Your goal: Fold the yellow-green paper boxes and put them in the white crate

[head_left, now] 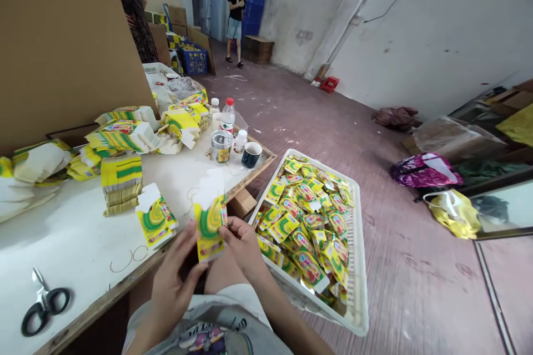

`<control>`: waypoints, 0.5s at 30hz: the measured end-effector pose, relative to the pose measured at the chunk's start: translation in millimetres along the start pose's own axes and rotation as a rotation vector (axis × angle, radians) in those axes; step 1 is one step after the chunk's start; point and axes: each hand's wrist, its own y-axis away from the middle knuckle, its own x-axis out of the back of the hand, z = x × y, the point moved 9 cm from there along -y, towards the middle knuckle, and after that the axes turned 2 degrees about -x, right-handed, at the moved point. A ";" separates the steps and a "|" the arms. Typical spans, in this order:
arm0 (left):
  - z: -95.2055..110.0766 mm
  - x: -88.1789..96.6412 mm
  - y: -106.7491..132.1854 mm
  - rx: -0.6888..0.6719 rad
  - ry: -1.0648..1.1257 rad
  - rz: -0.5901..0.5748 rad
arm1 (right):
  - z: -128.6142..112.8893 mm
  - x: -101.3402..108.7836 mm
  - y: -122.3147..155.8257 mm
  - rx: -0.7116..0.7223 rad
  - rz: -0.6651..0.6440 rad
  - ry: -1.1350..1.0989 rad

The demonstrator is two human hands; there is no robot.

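A flattened yellow-and-green printed carton (209, 227) with white end flaps is held up above my lap. My right hand (244, 241) pinches its right edge between thumb and fingers. On the carton's other side is my left hand (177, 274), its fingertips at the left edge and its thumb spread away below. A few similar flat cartons (156, 219) lie at the table edge, left of the held one. Behind them stands a banded-looking stack of folded cartons (121, 183). To my right, a white plastic crate (361, 266) is heaped with folded cartons (308, 205).
Black-handled scissors (45, 305) lie on the white table (83, 255). Bottles, a tin (221, 147) and a dark mug (251, 154) stand at its far corner. More carton bundles (125, 136) lie beside a large cardboard sheet (70, 39). A person (236, 14) stands farther back; another is partly hidden.
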 end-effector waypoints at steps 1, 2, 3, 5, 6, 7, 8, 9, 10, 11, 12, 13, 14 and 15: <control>-16.4 4.3 1.9 0.162 0.132 0.090 | 3.9 1.2 4.5 -0.018 -0.016 -0.023; -32.5 3.7 5.2 0.321 0.279 0.142 | 9.4 1.1 9.5 -0.043 -0.034 -0.053; -45.6 -2.2 8.6 0.461 0.431 0.147 | 15.4 0.3 14.8 -0.068 -0.049 -0.085; -59.4 -22.3 13.8 0.671 0.675 0.048 | 25.9 -1.8 24.1 -0.101 -0.060 -0.130; -61.2 -32.1 15.8 0.741 0.756 -0.020 | 29.2 -2.2 27.2 -0.106 -0.056 -0.129; -61.0 -39.2 16.8 0.781 0.811 -0.072 | 30.5 -1.4 29.2 -0.099 -0.043 -0.115; -59.9 -43.6 16.6 0.792 0.840 -0.106 | 30.0 0.7 30.0 -0.082 -0.023 -0.085; -58.8 -45.7 15.5 0.785 0.846 -0.119 | 28.1 3.7 30.0 -0.060 0.001 -0.040; -58.0 -46.7 14.2 0.768 0.834 -0.125 | 25.5 6.9 29.3 -0.040 0.022 0.017; -57.4 -47.3 12.9 0.747 0.810 -0.128 | 22.9 9.8 28.2 -0.023 0.038 0.077; -57.3 -47.4 11.6 0.722 0.777 -0.130 | 20.6 12.1 27.1 -0.010 0.048 0.135; -57.4 -47.2 10.5 0.696 0.737 -0.130 | 19.3 13.9 26.0 -0.005 0.055 0.186; -58.0 -46.6 9.6 0.674 0.691 -0.126 | 19.2 15.2 25.2 -0.007 0.061 0.226; -59.0 -45.0 8.8 0.656 0.641 -0.112 | 19.9 16.4 24.8 -0.011 0.071 0.252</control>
